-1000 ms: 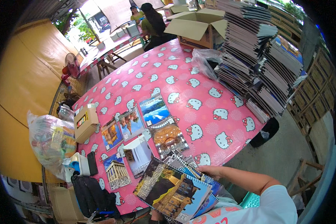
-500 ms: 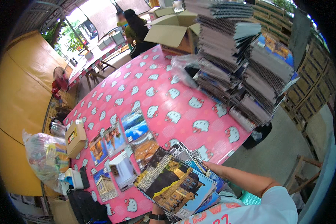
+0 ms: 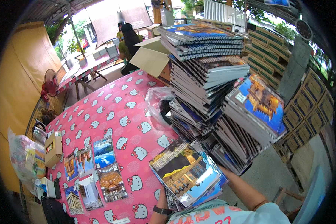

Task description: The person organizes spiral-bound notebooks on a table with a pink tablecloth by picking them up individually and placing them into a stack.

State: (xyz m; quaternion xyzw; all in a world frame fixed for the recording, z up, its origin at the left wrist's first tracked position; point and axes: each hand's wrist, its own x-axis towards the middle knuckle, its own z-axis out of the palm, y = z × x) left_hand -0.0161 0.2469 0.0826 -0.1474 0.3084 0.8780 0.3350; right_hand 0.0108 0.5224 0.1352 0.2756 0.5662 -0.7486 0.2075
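Note:
I hold a bundle of spiral notebooks (image 3: 186, 173) with picture covers in front of my body; the top one shows a stone building with yellow awnings. My left hand (image 3: 162, 197), with a dark watch at the wrist, grips the bundle's near left side, its fingers hidden beneath. On the right edge my right hand (image 3: 223, 171) is closed, mostly covered by the notebooks. Tall stacks of spiral notebooks (image 3: 209, 76) rise just beyond. To the left, several notebooks lie in rows on the table, among them one with a domed interior (image 3: 112, 183) and one with blue water (image 3: 104, 153).
A pink patterned table (image 3: 112, 130) spreads ahead. An opened carton (image 3: 149, 58) and clear plastic bag (image 3: 156, 106) stand by the stacks. At the left edge are a small box (image 3: 53, 149), a filled plastic bag (image 3: 26, 160) and a black bag (image 3: 56, 212). People sit at the back.
My view has swung right and up, so the table and laid-out notebooks shift left and the tall stacks come nearer the middle. The bundle stays in both hands.

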